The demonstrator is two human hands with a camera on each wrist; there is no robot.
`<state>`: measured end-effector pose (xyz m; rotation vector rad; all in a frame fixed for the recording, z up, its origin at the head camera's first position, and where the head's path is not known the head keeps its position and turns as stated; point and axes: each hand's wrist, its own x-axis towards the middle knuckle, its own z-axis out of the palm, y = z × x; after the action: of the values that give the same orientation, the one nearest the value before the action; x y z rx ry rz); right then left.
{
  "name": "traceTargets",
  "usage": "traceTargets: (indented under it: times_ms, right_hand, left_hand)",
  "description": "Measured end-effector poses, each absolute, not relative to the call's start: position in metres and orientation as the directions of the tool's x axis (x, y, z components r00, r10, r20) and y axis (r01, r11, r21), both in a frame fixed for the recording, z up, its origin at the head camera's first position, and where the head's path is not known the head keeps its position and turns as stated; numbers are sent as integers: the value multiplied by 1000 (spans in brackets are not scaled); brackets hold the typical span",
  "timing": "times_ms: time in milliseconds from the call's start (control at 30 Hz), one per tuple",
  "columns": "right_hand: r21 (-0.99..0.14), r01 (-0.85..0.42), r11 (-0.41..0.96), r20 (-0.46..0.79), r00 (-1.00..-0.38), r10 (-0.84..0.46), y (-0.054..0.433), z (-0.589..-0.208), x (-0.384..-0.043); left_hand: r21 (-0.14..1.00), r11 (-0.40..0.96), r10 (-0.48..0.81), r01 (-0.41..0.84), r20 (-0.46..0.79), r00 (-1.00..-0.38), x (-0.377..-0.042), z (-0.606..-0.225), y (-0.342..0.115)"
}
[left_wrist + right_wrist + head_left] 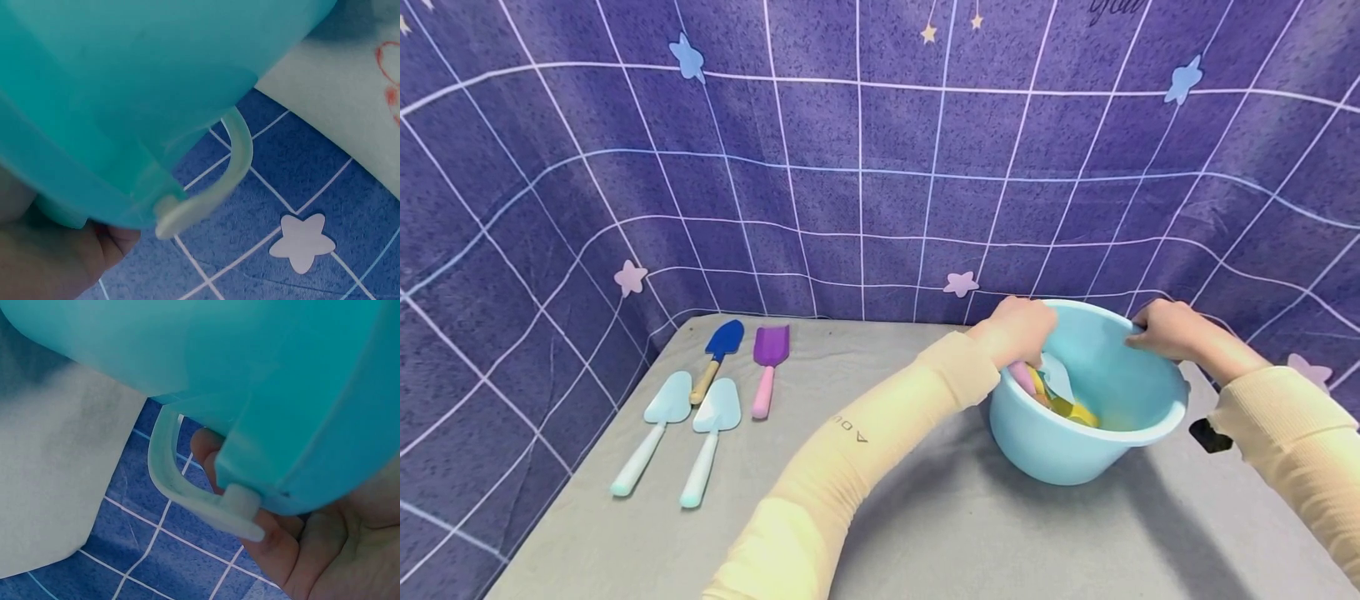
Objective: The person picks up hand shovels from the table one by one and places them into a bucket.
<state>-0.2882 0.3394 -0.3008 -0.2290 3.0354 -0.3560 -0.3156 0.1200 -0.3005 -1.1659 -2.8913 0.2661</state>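
Note:
A light blue plastic bucket (pixel 1075 454) is at the right of the table, its mouth facing the head camera. My left hand (pixel 1018 325) grips the left part of its rim, and my right hand (pixel 1172 329) holds the far right part. In the right wrist view, fingers (pixel 275 544) curl under the rim beside a pale curved handle (pixel 165 456). The left wrist view shows a similar pale handle (pixel 240 153) near my left fingers. Inside the bucket lie a pale blue piece (pixel 1056 377), a yellow piece (pixel 1084 415) and a pink piece (pixel 1022 375), partly hidden by the rim.
On the table's left lie a blue trowel (pixel 726 337) with a tan handle, a purple scoop (pixel 771 346) with a pink handle, and two pale blue trowels (pixel 670 398). A small black object (pixel 1210 435) is near my right sleeve. Purple gridded curtain (pixel 895 200) encloses the table.

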Motion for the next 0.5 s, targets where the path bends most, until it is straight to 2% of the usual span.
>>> traceTargets:
  times_ms: [500]
  right_hand:
    - [-224,-150,963,-47,-985,-164,340,-302,-289]
  left_hand:
    - [-232,686,694,690,-78,-716,-312,-306,130]
